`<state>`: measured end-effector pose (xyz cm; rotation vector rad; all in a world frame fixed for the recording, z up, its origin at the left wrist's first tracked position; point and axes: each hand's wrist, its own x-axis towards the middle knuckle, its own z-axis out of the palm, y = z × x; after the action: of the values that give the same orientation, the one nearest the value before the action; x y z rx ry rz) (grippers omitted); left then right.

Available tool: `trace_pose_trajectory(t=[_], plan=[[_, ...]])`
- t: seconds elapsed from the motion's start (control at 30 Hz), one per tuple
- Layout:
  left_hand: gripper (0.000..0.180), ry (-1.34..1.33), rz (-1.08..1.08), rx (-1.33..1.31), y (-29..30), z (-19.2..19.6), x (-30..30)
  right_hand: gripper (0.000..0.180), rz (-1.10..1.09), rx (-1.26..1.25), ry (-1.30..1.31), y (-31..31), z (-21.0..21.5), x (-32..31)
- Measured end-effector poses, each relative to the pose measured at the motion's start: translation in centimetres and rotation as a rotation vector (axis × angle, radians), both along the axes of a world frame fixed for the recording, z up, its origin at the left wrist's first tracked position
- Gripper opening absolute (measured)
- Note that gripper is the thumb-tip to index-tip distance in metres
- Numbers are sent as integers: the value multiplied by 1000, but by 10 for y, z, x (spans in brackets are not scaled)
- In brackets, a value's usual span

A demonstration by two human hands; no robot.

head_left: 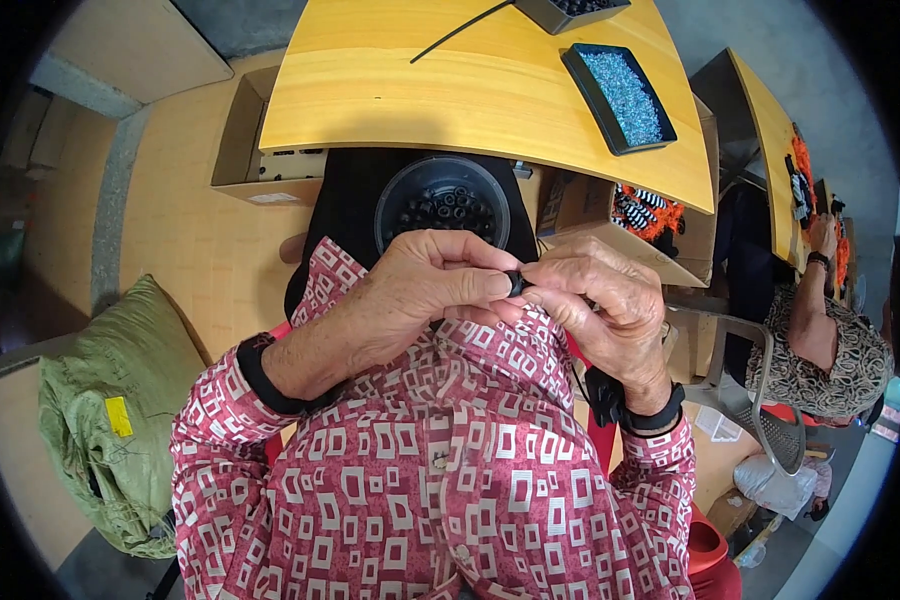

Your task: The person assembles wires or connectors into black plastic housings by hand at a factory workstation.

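Between my two hands, in front of my chest, is a small black ring-like part (516, 284). My left hand (435, 280) pinches it from the left with thumb and forefinger. From the right, the thumb and fingertips of my right hand (600, 300) close on the same part, hiding much of it. Just beyond my hands, a black round bowl (383, 212) rests on my lap. Inside it lie many small black ring-shaped pieces (448, 208).
On the yellow table (420, 95) stand a black tray of clear bluish bits (625, 98) and another dark tray (570, 12). A cardboard box (705, 215) holds orange and striped items. A green sack (120, 410) is at left; a co-worker (820, 340) sits at right.
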<state>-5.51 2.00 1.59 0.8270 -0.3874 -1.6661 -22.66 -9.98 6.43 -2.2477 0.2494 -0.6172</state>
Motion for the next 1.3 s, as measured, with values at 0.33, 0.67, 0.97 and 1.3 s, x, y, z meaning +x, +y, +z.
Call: trace_pose_trajectory(t=[0.33,0.67,0.97,1.3], plan=[[16,-7,44,-11,-1,0,-1,15,-9,101,39,-2,-2,3],[16,-10,93,-20,-7,1,-8,24,-161,175,-63,7,-20,-5],[16,-18,191,15,-10,-5,-21,33,-265,160,-136,21,-31,-3],[17,-34,177,-6,-17,-4,-27,37,-409,-86,-146,19,-35,-3]])
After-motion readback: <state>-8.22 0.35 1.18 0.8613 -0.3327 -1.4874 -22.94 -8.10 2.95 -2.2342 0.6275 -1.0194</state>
